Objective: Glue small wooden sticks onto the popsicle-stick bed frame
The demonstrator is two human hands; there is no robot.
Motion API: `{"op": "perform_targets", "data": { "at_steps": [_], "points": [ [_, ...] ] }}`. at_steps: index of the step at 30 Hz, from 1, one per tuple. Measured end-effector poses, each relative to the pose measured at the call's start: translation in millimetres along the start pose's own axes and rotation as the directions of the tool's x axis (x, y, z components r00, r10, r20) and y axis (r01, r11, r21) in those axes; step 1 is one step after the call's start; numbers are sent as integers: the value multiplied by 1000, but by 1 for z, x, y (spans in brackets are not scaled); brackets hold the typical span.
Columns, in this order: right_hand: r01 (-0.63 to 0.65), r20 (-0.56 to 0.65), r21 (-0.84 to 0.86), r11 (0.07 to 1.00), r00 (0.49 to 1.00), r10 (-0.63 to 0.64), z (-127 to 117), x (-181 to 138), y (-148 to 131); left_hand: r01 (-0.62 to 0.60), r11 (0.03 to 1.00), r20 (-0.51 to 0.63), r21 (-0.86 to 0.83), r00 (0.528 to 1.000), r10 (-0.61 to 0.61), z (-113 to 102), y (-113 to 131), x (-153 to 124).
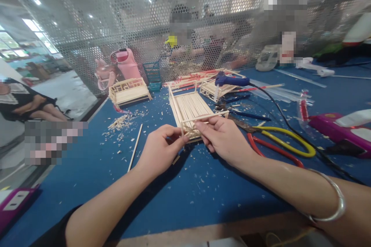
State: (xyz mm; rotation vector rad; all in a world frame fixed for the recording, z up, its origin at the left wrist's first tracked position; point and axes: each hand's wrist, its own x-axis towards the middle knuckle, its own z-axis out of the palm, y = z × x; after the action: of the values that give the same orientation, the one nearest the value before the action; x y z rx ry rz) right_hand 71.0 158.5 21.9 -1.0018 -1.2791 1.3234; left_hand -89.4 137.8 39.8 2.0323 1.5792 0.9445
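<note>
Wooden stick frame (189, 114) at frame centre: left hand (159, 150) and right hand (223, 137) pinch its near rail; best kept level, pressed lightly on the bench (174, 193).

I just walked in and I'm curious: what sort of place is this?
Probably a craft workshop. Both hands hold a small wooden-stick frame on a blue worktable littered with wood shavings, with a blue glue gun and yellow-handled cutters nearby.

Stick frame (189, 110) lies mid-table; scissors (278, 144) right, perhaps sawdust (118, 122) left.
</note>
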Motion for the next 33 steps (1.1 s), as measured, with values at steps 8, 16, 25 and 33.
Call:
{"op": "perform_targets", "data": {
  "at_steps": [8,16,25,33],
  "points": [
    [-54,13,20,998,998,54,0,0,-1,59,997,37,-46,998,-57,-4,-5,0],
    [-71,-34,24,997,997,72,-3,-6,-3,174,979,-86,110,982,-165,-45,-18,12],
    [32,82,-222,975,997,-14,-18,-40,-28,246,929,-319,276,935,-153,-56,4,-17],
    [108,463,-333,937,884,63,-3,-105,-19,-498,839,-178,217,825,536,11,36,-98]
  ]
}}
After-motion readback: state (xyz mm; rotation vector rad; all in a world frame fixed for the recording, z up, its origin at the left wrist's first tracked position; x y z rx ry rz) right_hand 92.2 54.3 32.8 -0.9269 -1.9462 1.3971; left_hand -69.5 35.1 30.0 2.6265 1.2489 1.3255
